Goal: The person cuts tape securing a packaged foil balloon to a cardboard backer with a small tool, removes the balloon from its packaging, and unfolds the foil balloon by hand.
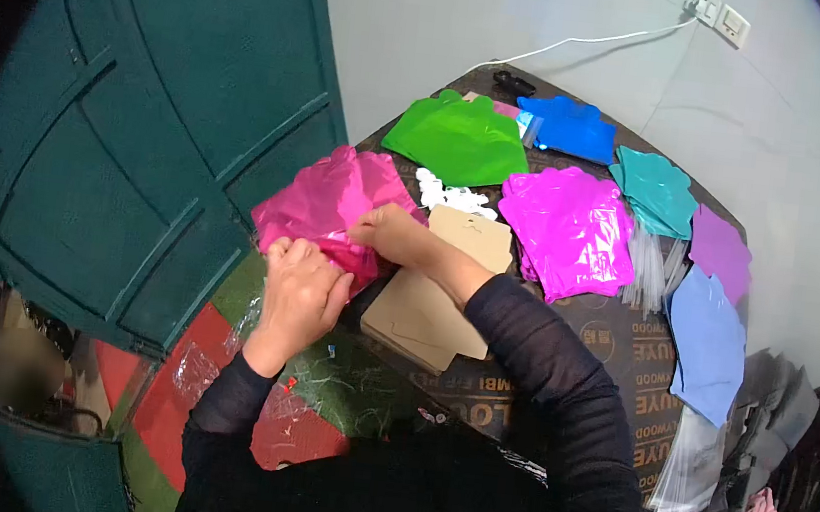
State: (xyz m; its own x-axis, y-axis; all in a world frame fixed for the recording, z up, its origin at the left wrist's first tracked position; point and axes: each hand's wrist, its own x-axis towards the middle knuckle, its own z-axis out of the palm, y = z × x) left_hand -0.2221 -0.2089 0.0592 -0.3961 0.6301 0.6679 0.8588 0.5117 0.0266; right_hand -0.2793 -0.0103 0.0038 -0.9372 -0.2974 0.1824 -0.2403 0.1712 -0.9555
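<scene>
A pile of shiny hot-pink plastic sheets with scalloped edges lies at the table's left corner. My left hand is at the pile's near edge, its fingers curled over the pink plastic. My right hand pinches the same pink plastic on its right side; the fingertips are partly hidden. Below my right wrist rests a stack of brown cardboard cards, with another brown card behind it. Small white pieces, perhaps string or ties, are heaped beyond my right hand.
Scalloped sheets in green, blue, magenta, teal, purple and light blue ring the table. Clear plastic sleeves lie at the right edge. A green door stands left.
</scene>
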